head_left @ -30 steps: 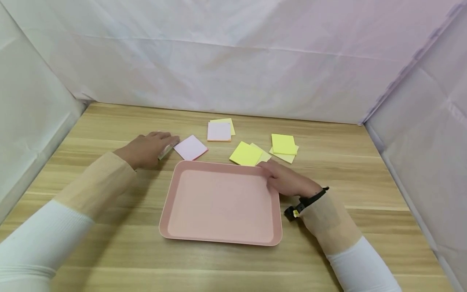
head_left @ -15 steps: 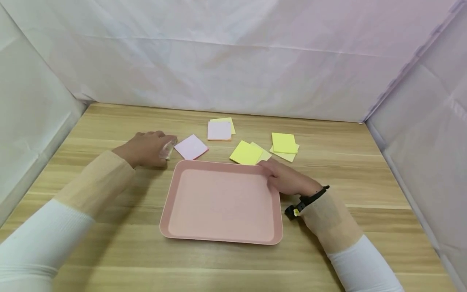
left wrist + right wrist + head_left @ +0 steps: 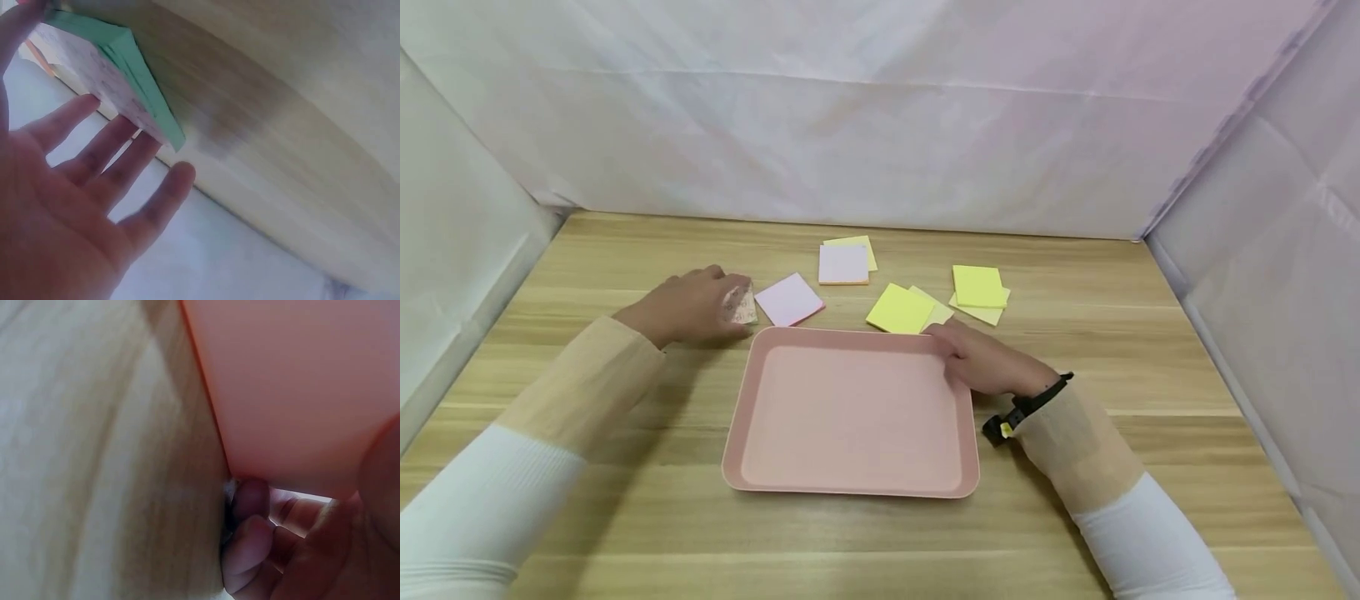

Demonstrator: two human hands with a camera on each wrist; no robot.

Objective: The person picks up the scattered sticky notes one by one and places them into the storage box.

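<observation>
My left hand (image 3: 688, 304) is on the wooden table left of the pink tray (image 3: 850, 492). It pinches a small green-edged sticky-note pad (image 3: 739, 306) with a patterned top and tips it up on its edge. In the left wrist view the pad (image 3: 106, 69) leans against my spread fingers (image 3: 119, 156). My right hand (image 3: 988, 362) grips the tray's far right corner. In the right wrist view its fingers (image 3: 250, 531) curl at the rim of the tray (image 3: 300, 381), which holds nothing.
Behind the tray lie a pink note pad (image 3: 788, 298), a pink pad on a yellow one (image 3: 843, 263), and yellow pads (image 3: 901, 308) (image 3: 978, 286). White sheets wall in the table at the back and both sides.
The left hand has drawn the patterned pad slightly towards me and tilted it up from nearly flat. The right hand has stayed on the tray's corner.
</observation>
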